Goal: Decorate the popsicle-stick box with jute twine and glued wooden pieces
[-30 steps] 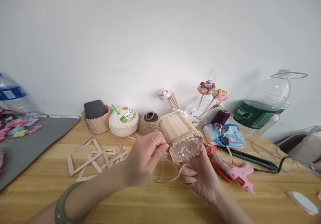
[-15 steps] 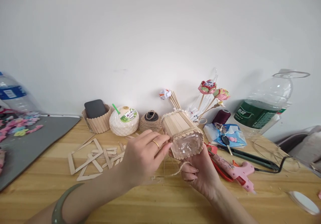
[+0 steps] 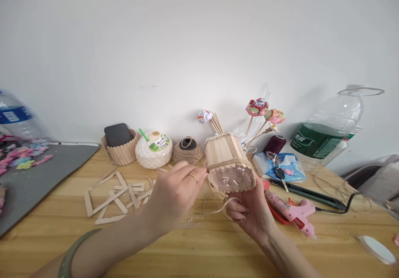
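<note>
My right hand (image 3: 249, 213) holds a clear plastic cup clad in wooden craft sticks (image 3: 225, 156), tilted on its side with its clear bottom facing me. A band of jute twine (image 3: 229, 164) runs around the sticks near that bottom. My left hand (image 3: 176, 193), with a gold ring and a green bangle on the wrist, pinches the twine at the cup's left side. A loose twine end (image 3: 215, 209) hangs below the cup and loops over my right fingers.
On the wooden table (image 3: 187, 249) lie loose craft sticks (image 3: 118, 197), a twine ball (image 3: 187, 151), a coconut drink (image 3: 153, 149), a stick holder with a phone (image 3: 119, 146), paper flowers (image 3: 263, 114), a pink glue gun (image 3: 293, 211), red scissors, keys, a large bottle (image 3: 330, 134) and a grey mat (image 3: 34, 178).
The cup has turned slightly and moved right, its bottom now facing me more squarely. My left fingers have slid along the twine band at its left side.
</note>
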Available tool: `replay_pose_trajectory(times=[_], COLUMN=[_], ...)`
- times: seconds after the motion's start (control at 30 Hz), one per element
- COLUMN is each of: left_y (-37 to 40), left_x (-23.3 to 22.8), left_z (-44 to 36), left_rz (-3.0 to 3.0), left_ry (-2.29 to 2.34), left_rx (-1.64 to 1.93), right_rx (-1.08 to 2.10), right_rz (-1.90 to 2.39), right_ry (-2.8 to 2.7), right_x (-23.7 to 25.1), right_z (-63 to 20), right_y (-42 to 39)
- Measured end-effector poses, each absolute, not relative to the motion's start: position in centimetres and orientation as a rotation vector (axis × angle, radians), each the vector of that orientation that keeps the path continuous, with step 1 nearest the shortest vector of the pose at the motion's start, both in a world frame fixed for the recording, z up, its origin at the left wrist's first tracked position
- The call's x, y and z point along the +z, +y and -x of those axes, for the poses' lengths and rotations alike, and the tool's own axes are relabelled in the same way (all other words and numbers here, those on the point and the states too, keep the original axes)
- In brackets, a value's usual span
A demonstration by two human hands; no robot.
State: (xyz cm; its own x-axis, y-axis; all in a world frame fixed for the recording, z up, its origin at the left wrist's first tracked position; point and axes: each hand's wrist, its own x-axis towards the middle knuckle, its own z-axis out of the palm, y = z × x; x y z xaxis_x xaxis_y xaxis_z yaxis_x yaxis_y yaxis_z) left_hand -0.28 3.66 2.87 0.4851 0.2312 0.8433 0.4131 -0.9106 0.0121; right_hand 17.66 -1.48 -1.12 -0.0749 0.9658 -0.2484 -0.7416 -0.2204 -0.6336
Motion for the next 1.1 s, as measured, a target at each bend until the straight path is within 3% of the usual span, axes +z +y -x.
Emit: replay_pose_trajectory(times=[0.5,0.87,1.1], left_y=[4.0,5.4,6.8], left_x=[2.9,2.9,3.4], left_z=[0.2,0.4,1.5], left_rz=[2.339,2.252,2.242], left_ry=[-0.637,-0.538,-0.715], left_rx=[-1.014,-1.113,-1.441], right_rx=[1.54,1.63,1.775], right_rz=[0.863,0.814,0.66], right_ry=[-0.488,-0.403,-0.322], right_x=[-1.1,-1.4,-2.0], right_z=[-17.1,-17.4,-18.1], right_y=[-1.4,-1.4,-1.3])
